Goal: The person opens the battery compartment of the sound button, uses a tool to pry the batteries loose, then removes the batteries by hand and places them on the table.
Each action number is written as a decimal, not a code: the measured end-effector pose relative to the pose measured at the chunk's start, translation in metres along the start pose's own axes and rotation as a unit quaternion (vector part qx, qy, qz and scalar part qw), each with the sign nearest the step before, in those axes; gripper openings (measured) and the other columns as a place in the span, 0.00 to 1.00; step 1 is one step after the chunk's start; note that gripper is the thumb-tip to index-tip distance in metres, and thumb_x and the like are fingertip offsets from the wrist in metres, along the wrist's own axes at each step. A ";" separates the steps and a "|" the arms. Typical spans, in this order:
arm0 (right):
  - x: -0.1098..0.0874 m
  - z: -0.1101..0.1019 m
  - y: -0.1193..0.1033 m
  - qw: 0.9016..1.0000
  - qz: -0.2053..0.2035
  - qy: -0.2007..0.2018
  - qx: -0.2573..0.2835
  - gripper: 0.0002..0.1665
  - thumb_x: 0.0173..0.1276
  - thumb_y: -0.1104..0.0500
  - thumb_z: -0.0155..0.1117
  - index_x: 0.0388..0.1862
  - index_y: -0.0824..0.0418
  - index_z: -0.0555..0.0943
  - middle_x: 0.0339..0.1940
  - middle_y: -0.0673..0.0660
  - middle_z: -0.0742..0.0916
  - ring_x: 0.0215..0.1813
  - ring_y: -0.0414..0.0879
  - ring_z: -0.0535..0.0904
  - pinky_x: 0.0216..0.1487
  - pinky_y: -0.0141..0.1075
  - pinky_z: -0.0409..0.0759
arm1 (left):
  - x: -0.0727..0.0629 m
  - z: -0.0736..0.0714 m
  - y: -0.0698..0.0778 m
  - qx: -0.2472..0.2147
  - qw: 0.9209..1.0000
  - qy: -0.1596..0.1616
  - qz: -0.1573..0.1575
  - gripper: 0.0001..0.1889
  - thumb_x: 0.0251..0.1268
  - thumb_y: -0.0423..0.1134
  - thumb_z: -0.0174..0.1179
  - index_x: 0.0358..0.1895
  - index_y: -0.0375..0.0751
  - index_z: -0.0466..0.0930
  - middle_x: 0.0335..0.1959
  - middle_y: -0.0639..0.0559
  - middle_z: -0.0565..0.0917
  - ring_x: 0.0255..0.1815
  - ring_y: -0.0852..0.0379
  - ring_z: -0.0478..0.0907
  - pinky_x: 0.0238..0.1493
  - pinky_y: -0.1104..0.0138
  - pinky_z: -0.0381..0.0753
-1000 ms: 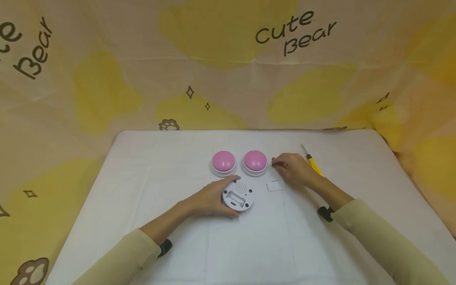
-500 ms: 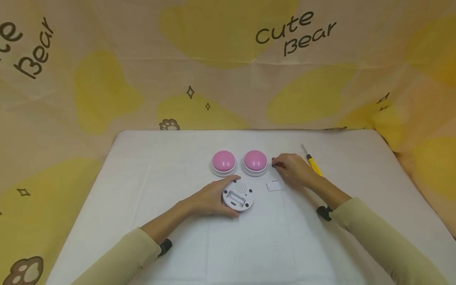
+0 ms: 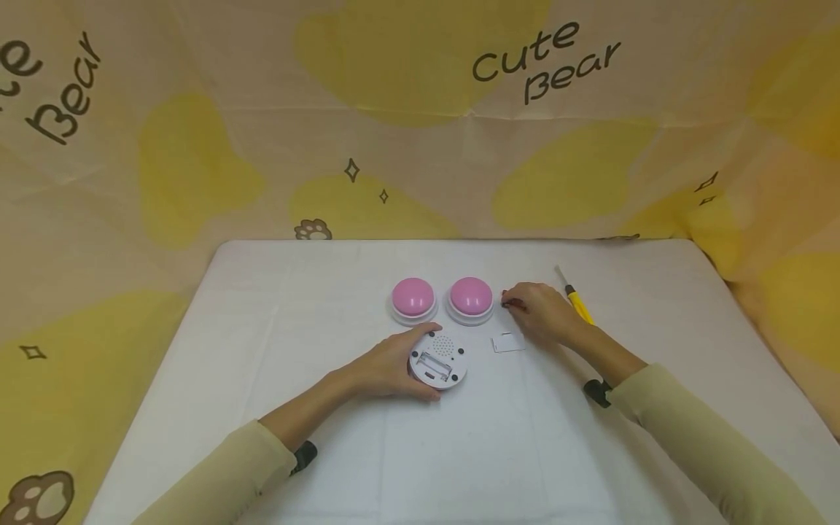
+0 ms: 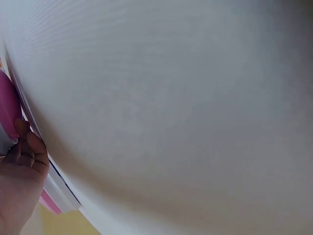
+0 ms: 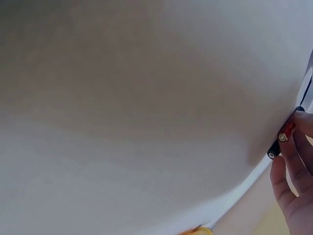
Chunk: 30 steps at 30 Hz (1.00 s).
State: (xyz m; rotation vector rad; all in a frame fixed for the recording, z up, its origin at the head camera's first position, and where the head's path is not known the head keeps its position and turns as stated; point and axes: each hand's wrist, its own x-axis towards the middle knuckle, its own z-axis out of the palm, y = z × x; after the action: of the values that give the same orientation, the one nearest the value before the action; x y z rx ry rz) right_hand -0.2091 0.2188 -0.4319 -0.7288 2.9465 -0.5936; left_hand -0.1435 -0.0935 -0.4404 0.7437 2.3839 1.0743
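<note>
My left hand (image 3: 389, 364) grips a round white push-button device (image 3: 443, 345) turned underside up, thumb and fingers around its rim. Its bare battery slot (image 3: 434, 366), speaker holes and dark feet face up. In the left wrist view, fingers (image 4: 34, 152) show beside a pink dome (image 4: 9, 105). To the right of two pink buttons, my right hand (image 3: 541, 310) pinches a small red-and-black battery (image 5: 286, 132), seen in the right wrist view. A second dark battery (image 5: 274, 150) shows just beside it; whether the fingers hold that one too, I cannot tell.
Two upright pink buttons, left (image 3: 413, 297) and right (image 3: 470, 297), stand behind the device. A small white battery cover (image 3: 507, 342) lies right of it. Beyond my right hand is a yellow-handled screwdriver (image 3: 577, 302). A printed cloth (image 3: 407, 146) hangs behind the white table (image 3: 295, 292).
My right hand's fingertips have shifted very slightly around the battery, and less red shows between them. My left hand and the device stay practically in place.
</note>
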 end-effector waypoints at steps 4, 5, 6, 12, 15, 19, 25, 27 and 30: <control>-0.002 0.000 0.003 1.000 0.005 0.010 -0.004 0.14 0.66 0.67 0.68 0.50 0.65 0.86 0.47 0.59 0.88 0.53 0.56 0.84 0.56 0.49 0.79 | -0.001 -0.001 0.000 -0.003 1.000 0.005 0.010 0.56 0.41 0.55 0.80 0.76 0.49 0.58 0.60 0.58 0.76 0.56 0.61 0.73 0.58 0.60 0.73; -0.002 0.000 0.003 1.000 0.005 0.016 -0.004 0.13 0.66 0.66 0.68 0.50 0.65 0.86 0.46 0.59 0.88 0.51 0.55 0.84 0.55 0.49 0.80 | -0.002 -0.001 0.000 -0.003 1.000 0.006 0.010 0.56 0.41 0.55 0.80 0.76 0.49 0.58 0.60 0.58 0.76 0.56 0.61 0.73 0.59 0.60 0.73; -0.003 -0.001 0.004 1.000 0.004 0.023 -0.004 0.13 0.66 0.66 0.68 0.50 0.65 0.86 0.45 0.58 0.88 0.51 0.54 0.84 0.53 0.49 0.80 | -0.002 -0.002 0.000 -0.006 1.000 0.007 0.010 0.56 0.42 0.54 0.80 0.76 0.49 0.57 0.60 0.58 0.75 0.56 0.62 0.73 0.59 0.60 0.73; -0.009 -0.013 0.004 0.998 0.012 0.065 0.021 0.15 0.64 0.64 0.70 0.50 0.63 0.86 0.43 0.56 0.88 0.46 0.53 0.84 0.60 0.58 0.72 | -0.005 -0.014 0.000 -0.018 0.999 0.038 0.004 0.57 0.42 0.51 0.81 0.77 0.47 0.56 0.63 0.56 0.75 0.58 0.61 0.73 0.62 0.59 0.72; -0.013 -0.020 0.003 0.996 0.015 0.081 0.036 0.17 0.63 0.65 0.70 0.52 0.64 0.84 0.45 0.58 0.87 0.44 0.54 0.82 0.55 0.56 0.74 | -0.005 -0.024 0.001 -0.027 0.998 0.064 -0.003 0.56 0.42 0.50 0.81 0.76 0.47 0.56 0.63 0.54 0.75 0.60 0.58 0.72 0.63 0.57 0.72; -0.015 -0.024 0.005 0.993 0.002 0.100 0.058 0.19 0.64 0.66 0.69 0.54 0.67 0.82 0.46 0.62 0.87 0.44 0.55 0.81 0.44 0.49 0.78 | -0.007 -0.040 -0.001 -0.039 0.994 0.102 -0.026 0.55 0.42 0.48 0.81 0.75 0.50 0.56 0.64 0.51 0.74 0.62 0.53 0.71 0.65 0.52 0.71; -0.017 -0.021 0.006 0.985 0.005 0.116 0.125 0.23 0.64 0.68 0.69 0.59 0.69 0.79 0.51 0.66 0.86 0.47 0.57 0.83 0.46 0.52 0.80 | -0.009 -0.061 -0.011 -0.040 0.986 0.153 -0.053 0.56 0.43 0.49 0.81 0.76 0.51 0.54 0.67 0.47 0.71 0.65 0.48 0.70 0.66 0.47 0.68; -0.017 -0.020 0.003 0.981 0.009 0.119 0.155 0.25 0.64 0.67 0.69 0.61 0.68 0.78 0.53 0.67 0.85 0.49 0.58 0.83 0.47 0.53 0.80 | -0.010 -0.067 -0.015 -0.036 0.984 0.162 -0.058 0.57 0.43 0.50 0.81 0.76 0.50 0.53 0.68 0.47 0.71 0.65 0.48 0.70 0.66 0.47 0.68; -0.017 -0.020 -0.005 0.974 0.003 0.122 0.192 0.28 0.64 0.66 0.70 0.64 0.66 0.76 0.55 0.67 0.84 0.51 0.58 0.83 0.49 0.54 0.80 | -0.012 -0.074 -0.023 -0.032 0.982 0.171 -0.072 0.57 0.43 0.50 0.80 0.76 0.49 0.52 0.68 0.46 0.70 0.64 0.47 0.70 0.65 0.46 0.68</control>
State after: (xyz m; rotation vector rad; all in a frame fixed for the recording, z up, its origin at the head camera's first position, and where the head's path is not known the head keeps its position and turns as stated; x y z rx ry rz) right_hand -0.1948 0.2297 -0.4127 -0.6423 2.8959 -1.2891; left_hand -0.1828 -0.1546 -0.4111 0.3801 2.6231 1.2958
